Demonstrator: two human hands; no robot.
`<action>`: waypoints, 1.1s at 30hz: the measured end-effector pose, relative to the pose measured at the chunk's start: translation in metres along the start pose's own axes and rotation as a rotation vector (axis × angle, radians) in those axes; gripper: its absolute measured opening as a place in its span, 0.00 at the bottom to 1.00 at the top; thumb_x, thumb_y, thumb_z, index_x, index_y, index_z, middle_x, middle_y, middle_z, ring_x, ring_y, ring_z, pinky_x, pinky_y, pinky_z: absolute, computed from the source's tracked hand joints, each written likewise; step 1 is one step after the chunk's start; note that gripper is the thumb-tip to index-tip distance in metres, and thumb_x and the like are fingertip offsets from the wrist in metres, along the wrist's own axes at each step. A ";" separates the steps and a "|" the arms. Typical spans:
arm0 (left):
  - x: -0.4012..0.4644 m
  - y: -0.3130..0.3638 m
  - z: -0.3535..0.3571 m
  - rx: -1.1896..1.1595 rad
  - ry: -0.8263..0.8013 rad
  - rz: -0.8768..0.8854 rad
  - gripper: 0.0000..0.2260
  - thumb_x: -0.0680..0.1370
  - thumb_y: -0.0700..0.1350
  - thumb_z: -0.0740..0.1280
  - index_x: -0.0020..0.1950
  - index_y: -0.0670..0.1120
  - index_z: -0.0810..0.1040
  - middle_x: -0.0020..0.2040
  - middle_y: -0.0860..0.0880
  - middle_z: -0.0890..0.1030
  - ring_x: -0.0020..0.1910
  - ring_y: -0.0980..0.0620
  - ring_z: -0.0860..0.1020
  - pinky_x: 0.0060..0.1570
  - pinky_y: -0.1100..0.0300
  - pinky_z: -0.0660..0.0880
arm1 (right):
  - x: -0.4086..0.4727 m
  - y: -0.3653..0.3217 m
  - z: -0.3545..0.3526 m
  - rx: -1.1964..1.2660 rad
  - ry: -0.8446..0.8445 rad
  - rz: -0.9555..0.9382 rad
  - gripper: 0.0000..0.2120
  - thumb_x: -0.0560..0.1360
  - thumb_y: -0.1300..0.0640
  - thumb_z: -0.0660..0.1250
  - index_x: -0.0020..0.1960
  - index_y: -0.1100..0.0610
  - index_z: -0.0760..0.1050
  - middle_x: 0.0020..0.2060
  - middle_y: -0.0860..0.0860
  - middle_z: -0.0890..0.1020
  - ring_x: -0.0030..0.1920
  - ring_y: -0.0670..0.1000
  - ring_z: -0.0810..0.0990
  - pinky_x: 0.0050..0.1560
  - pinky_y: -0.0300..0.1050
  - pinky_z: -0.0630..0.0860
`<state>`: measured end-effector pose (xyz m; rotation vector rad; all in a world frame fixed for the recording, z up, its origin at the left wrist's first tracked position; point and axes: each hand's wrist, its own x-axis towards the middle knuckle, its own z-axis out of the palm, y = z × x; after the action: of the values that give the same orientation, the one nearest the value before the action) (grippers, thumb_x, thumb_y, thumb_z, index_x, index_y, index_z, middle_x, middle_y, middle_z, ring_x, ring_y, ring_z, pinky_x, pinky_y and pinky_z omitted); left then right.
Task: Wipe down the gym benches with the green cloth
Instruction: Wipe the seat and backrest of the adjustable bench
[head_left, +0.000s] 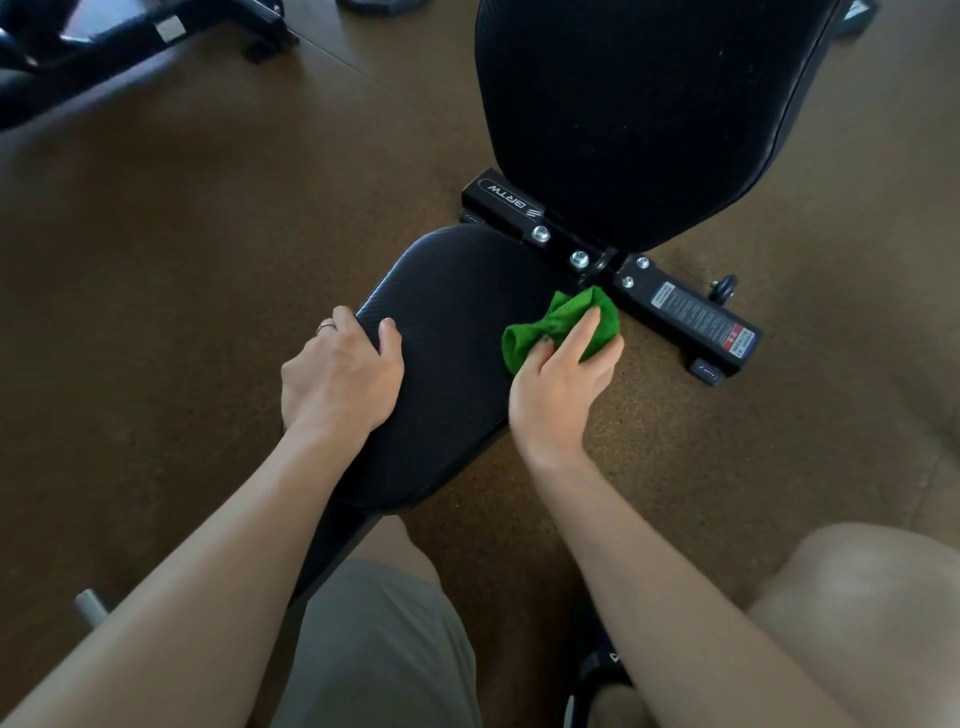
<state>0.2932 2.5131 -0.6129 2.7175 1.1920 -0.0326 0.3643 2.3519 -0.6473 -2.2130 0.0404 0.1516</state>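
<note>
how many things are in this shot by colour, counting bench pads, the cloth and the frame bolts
black bench pads: 2, the seat pad and the back pad
green cloth: 1, the green cloth, gripped by the right hand
silver frame bolts: 4, for example one beside the seat pad
total: 7
The left hand grips the seat pad's edge.
</note>
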 end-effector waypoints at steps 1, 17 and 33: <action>0.000 0.000 0.000 0.001 -0.001 -0.003 0.24 0.85 0.61 0.48 0.63 0.42 0.71 0.59 0.41 0.79 0.54 0.39 0.80 0.48 0.46 0.71 | 0.011 0.001 -0.003 0.006 -0.003 0.006 0.28 0.86 0.55 0.56 0.83 0.57 0.51 0.80 0.64 0.51 0.77 0.66 0.57 0.77 0.63 0.62; -0.008 -0.028 -0.028 -0.459 -0.202 -0.122 0.24 0.83 0.61 0.51 0.72 0.50 0.71 0.60 0.50 0.75 0.57 0.49 0.73 0.53 0.52 0.67 | -0.101 0.004 0.016 0.041 -0.009 -0.141 0.25 0.86 0.60 0.54 0.82 0.55 0.57 0.82 0.62 0.41 0.83 0.62 0.44 0.81 0.59 0.57; -0.061 -0.101 0.020 -0.621 0.044 -0.305 0.31 0.87 0.55 0.45 0.51 0.46 0.87 0.51 0.41 0.85 0.50 0.43 0.79 0.57 0.48 0.72 | -0.042 -0.054 0.023 -0.662 -0.561 -0.946 0.24 0.85 0.45 0.48 0.81 0.41 0.60 0.83 0.47 0.58 0.83 0.53 0.50 0.83 0.54 0.44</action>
<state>0.1791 2.5322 -0.6420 2.0004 1.3421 0.3066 0.3245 2.4018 -0.6135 -2.4780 -1.5155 0.2673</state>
